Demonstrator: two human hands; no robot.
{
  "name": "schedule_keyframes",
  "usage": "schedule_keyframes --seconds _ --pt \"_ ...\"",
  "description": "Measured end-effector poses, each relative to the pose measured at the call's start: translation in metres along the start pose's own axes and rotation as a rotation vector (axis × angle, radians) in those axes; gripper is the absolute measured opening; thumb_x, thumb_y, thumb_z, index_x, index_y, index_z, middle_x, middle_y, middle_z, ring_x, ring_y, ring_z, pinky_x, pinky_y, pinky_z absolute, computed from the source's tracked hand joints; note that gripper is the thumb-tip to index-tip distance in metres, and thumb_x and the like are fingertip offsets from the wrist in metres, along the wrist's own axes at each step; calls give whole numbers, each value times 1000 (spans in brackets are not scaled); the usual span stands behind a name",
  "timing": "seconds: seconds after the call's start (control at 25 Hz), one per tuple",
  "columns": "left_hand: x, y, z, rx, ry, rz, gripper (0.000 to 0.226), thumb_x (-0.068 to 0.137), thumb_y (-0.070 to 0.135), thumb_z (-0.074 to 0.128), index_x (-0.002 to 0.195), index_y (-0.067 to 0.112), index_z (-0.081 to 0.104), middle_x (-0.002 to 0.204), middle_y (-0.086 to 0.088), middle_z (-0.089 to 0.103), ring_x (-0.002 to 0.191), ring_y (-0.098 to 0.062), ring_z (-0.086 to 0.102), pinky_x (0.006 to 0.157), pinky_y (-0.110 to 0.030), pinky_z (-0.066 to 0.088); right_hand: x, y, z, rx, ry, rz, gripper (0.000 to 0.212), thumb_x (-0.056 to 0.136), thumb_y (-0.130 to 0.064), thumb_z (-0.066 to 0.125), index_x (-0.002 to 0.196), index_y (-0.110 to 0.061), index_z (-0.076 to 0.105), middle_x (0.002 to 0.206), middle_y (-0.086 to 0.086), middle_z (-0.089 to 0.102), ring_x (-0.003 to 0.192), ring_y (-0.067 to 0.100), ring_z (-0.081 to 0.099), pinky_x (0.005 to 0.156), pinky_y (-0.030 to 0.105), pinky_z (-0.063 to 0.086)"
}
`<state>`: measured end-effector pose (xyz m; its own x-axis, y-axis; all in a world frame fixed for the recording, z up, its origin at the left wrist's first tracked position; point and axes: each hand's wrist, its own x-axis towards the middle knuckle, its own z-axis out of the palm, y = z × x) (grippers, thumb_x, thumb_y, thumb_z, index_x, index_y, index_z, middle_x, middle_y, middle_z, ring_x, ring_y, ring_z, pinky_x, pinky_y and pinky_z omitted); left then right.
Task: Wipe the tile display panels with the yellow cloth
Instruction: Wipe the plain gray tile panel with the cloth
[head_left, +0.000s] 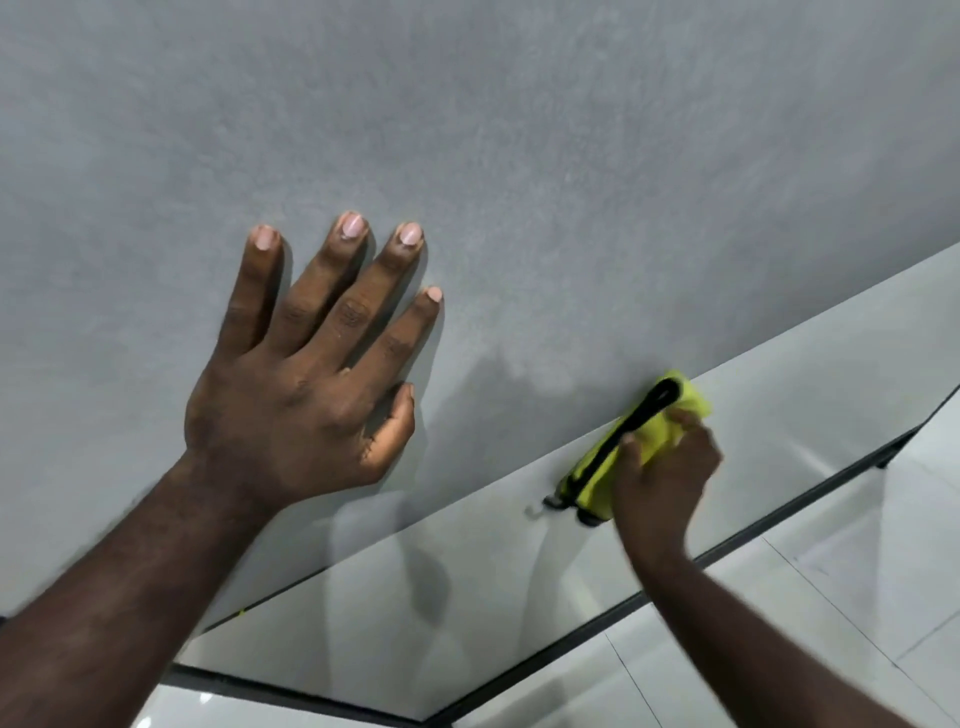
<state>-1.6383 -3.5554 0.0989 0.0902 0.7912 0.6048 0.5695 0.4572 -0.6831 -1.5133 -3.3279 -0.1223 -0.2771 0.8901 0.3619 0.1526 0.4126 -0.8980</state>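
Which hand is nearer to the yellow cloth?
Right. The right hand grips the cloth; the left hand lies flat on the grey panel, apart from the cloth, to its left.

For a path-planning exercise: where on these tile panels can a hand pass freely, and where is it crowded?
Free: the grey panel above and right of the left hand; the pale lower panel between the seam and black frame. Crowded: the seam where the right hand grips the yellow cloth.
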Motion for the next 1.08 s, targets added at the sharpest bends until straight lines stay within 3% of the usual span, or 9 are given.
schedule_keyframes --seconds 0.12,0.24,0.44,0.52,0.64,0.68,0.84,1.0,1.08 --pt "3 -2 -5 -63 -26 4 64 92 31 67 153 10 61 171 -17 38 160 -41 32 127 -69 22 -43 -55 3 174 -156 -106 61 87 -17 83 140 -12 51 144 14 47 140 25 38 111 48 43" --pt "3 -16 -18 -72 -27 -19 63 95 25 62 156 9 56 174 -17 32 162 -37 29 129 -65 24 14 -108 -4 221 25 -310 60 89 -10 81 144 -12 57 149 18 44 147 20 35 120 33 36" --pt "10 -67 -52 11 100 -295 67 98 34 59 161 12 49 179 -17 15 166 -40 10 130 -68 1 68 -157 -10 205 197 13 69 94 -31 52 161 -19 39 160 20 37 150 33 32 128 35 20" --pt "16 -92 -64 -6 125 -346 69 98 38 58 162 13 47 181 -15 10 167 -40 5 128 -69 -3 45 -203 -12 184 118 -316 64 97 -25 59 159 -21 44 162 17 34 147 32 35 124 23 19" --pt "25 -111 -74 -17 142 -350 74 95 39 58 162 11 47 180 -15 13 167 -38 9 129 -72 2 60 -275 -32 -16 -25 -1009 61 96 -10 62 154 -24 52 168 8 24 152 34 32 124 36 28" --pt "26 -114 -76 -32 149 -356 75 93 39 59 161 10 48 180 -15 16 167 -37 12 129 -72 4 78 -293 -37 -60 40 -1022 62 95 -11 60 155 -25 52 169 9 24 153 34 32 125 40 28" --pt "24 -114 -78 -53 149 -367 81 89 37 64 161 6 46 179 -17 20 166 -37 17 131 -68 5 100 -324 -46 40 198 -398 64 101 -23 55 162 -25 39 167 17 31 150 34 36 124 42 26" --pt "25 -110 -75 -25 140 -357 87 85 35 69 161 2 44 178 -18 20 166 -37 19 131 -68 4 62 -333 -47 -180 3 -1114 66 98 -14 66 159 -26 45 170 14 26 141 33 39 119 35 32" --pt "30 -111 -74 -14 144 -318 84 85 34 70 159 2 47 179 -16 20 165 -36 20 131 -68 5 94 -341 -54 -178 71 -1046 67 98 -14 63 160 -31 43 172 9 23 148 30 35 124 34 28"
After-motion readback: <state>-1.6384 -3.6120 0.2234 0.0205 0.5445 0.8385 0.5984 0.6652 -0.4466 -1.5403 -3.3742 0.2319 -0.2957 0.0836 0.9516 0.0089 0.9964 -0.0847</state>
